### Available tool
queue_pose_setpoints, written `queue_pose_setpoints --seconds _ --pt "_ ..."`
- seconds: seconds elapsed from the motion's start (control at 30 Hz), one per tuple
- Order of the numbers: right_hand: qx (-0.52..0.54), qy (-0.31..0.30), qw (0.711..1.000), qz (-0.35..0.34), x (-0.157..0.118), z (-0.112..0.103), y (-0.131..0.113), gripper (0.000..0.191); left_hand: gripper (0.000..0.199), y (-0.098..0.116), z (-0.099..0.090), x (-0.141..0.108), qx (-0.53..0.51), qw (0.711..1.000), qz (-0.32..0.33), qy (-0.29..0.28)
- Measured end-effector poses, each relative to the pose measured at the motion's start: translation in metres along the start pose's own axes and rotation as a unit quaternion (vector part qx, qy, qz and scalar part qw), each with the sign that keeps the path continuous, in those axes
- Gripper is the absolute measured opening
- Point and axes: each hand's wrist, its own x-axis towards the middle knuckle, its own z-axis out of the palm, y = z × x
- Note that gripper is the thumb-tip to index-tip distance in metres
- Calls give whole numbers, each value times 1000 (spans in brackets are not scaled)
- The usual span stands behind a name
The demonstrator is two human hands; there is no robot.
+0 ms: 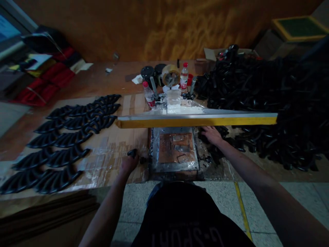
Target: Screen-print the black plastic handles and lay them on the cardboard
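My left hand (129, 163) is closed around a small, glossy black plastic piece (132, 152), just left of the work plate. My right hand (212, 135) reaches with fingers stretched out to loose black plastic pieces (223, 130) right of the plate; its fingertips are partly lost in the dark. Between the hands lies the flat plate (156, 165) with a brown, film-covered middle and several shaped patches. Above its far edge a wide frame (197, 122), with a yellow front edge, is seen nearly edge-on.
Curved black pieces (61, 152) lie in overlapping rows on cardboard (108, 164) at left. A large heap of black pieces (257, 85) fills the right. Behind the frame stand two bottles (184, 77), dark jars (147, 72) and a tape roll (170, 75). Red bundles (48, 82) sit far left.
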Motion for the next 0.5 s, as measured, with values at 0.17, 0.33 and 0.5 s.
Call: queue_pose_setpoints --seconds 0.17,0.33,0.5 --pt "37 36 996 71 -13 -15 -34 27 52 7 -13 -4 69 997 -30 -14" --pt "214 63 975 -12 -5 -26 -119 30 46 83 -80 -25 -231 964 101 79" --pt "90 42 992 -81 17 -10 -174 31 42 175 -138 -59 -508 818 243 113"
